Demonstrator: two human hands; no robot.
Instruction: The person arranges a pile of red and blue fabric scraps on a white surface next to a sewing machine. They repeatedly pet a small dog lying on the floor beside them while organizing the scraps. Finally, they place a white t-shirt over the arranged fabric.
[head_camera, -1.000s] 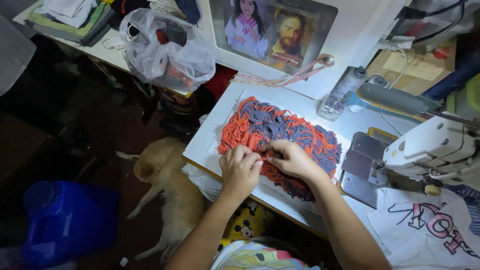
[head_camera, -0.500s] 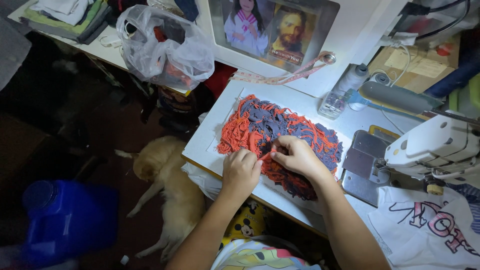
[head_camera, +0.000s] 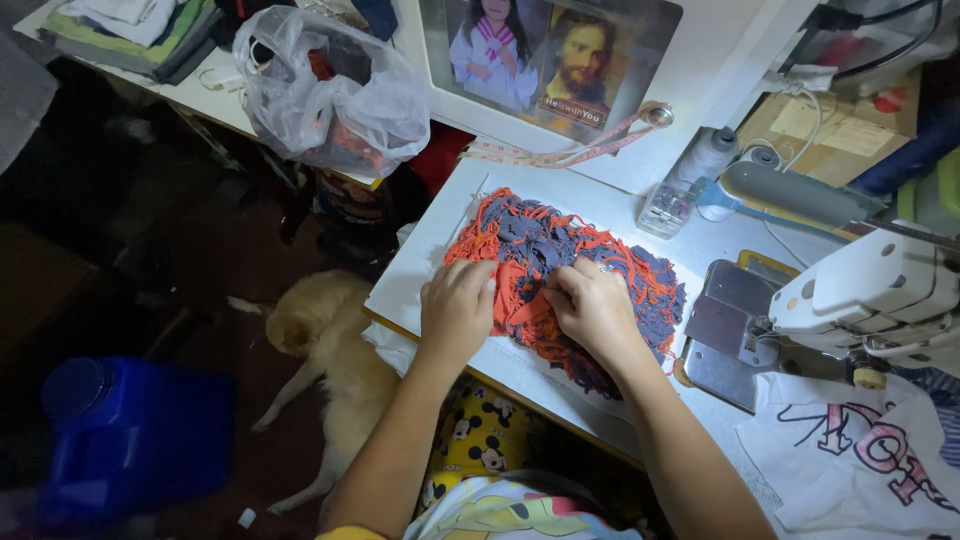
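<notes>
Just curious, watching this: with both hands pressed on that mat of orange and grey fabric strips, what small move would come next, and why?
Probably the right hand tucks the next strip: both it and the left hand rest on the orange and grey fabric-strip mat, fingertips meeting mid-mat, loose ends along its edges.

Bright overhead light on white table (head_camera: 600, 205), dark murky floor (head_camera: 200, 260) left, sharp focus, slight edge distortion
</notes>
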